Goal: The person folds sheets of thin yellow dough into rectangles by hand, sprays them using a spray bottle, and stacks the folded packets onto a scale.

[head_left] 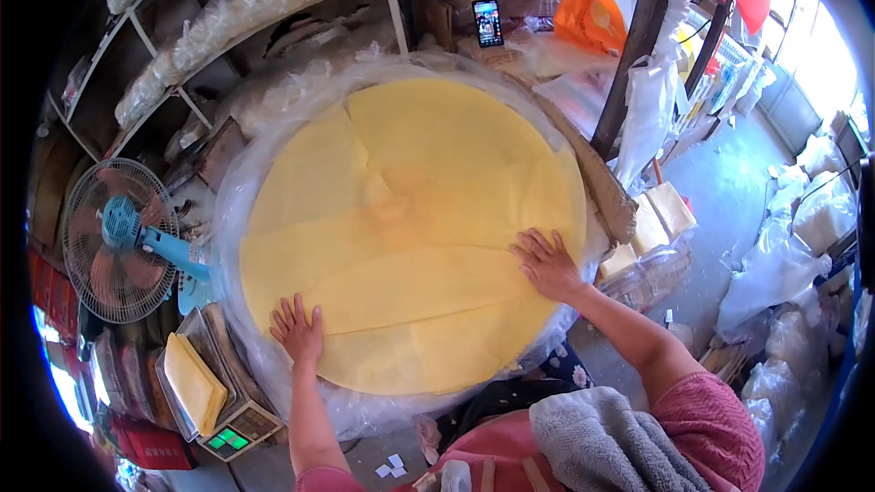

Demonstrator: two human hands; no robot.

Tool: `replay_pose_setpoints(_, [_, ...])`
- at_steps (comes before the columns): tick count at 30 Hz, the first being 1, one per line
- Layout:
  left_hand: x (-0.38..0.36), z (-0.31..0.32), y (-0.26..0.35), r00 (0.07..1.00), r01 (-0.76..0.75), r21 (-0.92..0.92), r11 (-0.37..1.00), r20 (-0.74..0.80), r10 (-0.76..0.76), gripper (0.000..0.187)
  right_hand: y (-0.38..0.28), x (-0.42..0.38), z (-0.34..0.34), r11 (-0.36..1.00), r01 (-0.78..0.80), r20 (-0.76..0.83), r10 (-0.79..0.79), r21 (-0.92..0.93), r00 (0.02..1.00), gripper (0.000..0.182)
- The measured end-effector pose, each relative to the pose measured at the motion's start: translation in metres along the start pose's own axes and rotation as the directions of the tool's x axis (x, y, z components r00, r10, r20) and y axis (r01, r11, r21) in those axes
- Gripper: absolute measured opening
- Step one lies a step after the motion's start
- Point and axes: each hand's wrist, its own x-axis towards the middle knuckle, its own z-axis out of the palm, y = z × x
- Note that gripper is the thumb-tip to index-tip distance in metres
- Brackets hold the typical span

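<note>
A large round stack of thin yellow sheets (428, 164) lies on clear plastic film, with overlapping edges and a fold line across its lower half. Flat on its lower left edge rests my left hand (298, 330), fingers spread. My right hand (545, 264) presses on the right side of the sheets, its fingers apart too. Neither hand holds anything. Near the middle of the yellow surface is a small raised flap with an orange tint around it.
A blue fan (121, 223) stands at the left. Below it is a scale (239, 430) with yellow sheets on its tray. A phone (488, 23) leans at the back, beside an orange bag (591, 9). Yellow blocks (649, 223) sit at the right, near a metal post (638, 55).
</note>
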Motion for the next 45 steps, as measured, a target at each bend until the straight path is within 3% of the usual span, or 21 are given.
replay_pose_setpoints(17, [0.003,0.006,-0.002,0.998,-0.02,-0.018,1.0,-0.058,0.019,0.063,0.003,0.0,0.003,0.999,0.038,-0.106,-0.039,-0.004,0.994,0.041])
replay_pose_setpoints(19, [0.002,0.002,0.0,0.994,-0.025,-0.062,0.998,-0.105,0.018,0.061,0.008,0.007,-0.006,1.0,0.02,0.038,-0.02,0.018,0.999,0.041])
replay_pose_setpoints(20, [0.012,0.0,-0.003,0.998,-0.049,-0.056,0.997,-0.037,0.047,0.059,0.009,0.014,-0.01,0.999,0.016,0.12,-0.02,0.036,0.993,0.04])
replay_pose_setpoints(22, [0.044,-0.012,-0.011,0.989,-0.083,-0.042,0.996,0.116,0.087,0.054,0.024,0.032,-0.012,0.997,0.049,0.091,-0.055,0.063,0.994,0.044])
replay_pose_setpoints(24, [0.061,-0.034,0.007,0.991,-0.127,0.075,0.989,-0.036,0.13,0.047,0.039,0.067,-0.027,0.995,0.092,0.041,-0.094,0.047,0.995,0.047])
replay_pose_setpoints(26, [0.115,-0.018,-0.002,0.962,-0.268,-0.104,0.958,-0.087,0.26,0.049,0.047,0.107,-0.043,0.993,0.094,0.137,-0.084,-0.069,0.987,0.05])
replay_pose_setpoints(29, [0.173,-0.011,0.014,0.902,-0.43,-0.247,0.868,-0.168,0.398,0.054,0.08,0.158,-0.027,0.999,0.023,0.144,-0.029,0.04,0.989,0.05])
replay_pose_setpoints(30, [0.194,-0.006,0.014,0.887,-0.461,-0.212,0.862,-0.149,0.437,0.054,0.099,0.176,-0.015,0.999,-0.004,0.216,-0.006,0.044,0.976,0.058])
replay_pose_setpoints(33, [0.241,0.004,0.023,0.861,-0.509,-0.116,0.853,-0.056,0.506,0.055,0.115,0.205,-0.03,0.996,-0.043,0.452,0.0,0.083,0.892,0.062])
replay_pose_setpoints(36, [0.241,-0.032,0.038,0.88,-0.46,-0.049,0.887,0.111,0.462,0.061,0.119,0.223,-0.042,0.994,0.025,0.529,0.033,-0.102,0.848,0.063])
replay_pose_setpoints(41, [0.256,-0.056,0.043,0.874,-0.411,-0.007,0.911,0.281,0.396,0.068,0.14,0.234,-0.039,1.0,0.003,0.608,-0.007,0.008,0.794,0.047])
replay_pose_setpoints(45, [0.263,-0.055,0.038,0.852,-0.465,0.047,0.884,0.297,0.432,0.045,0.151,0.241,-0.039,0.998,-0.013,0.687,-0.037,0.067,0.725,0.038])
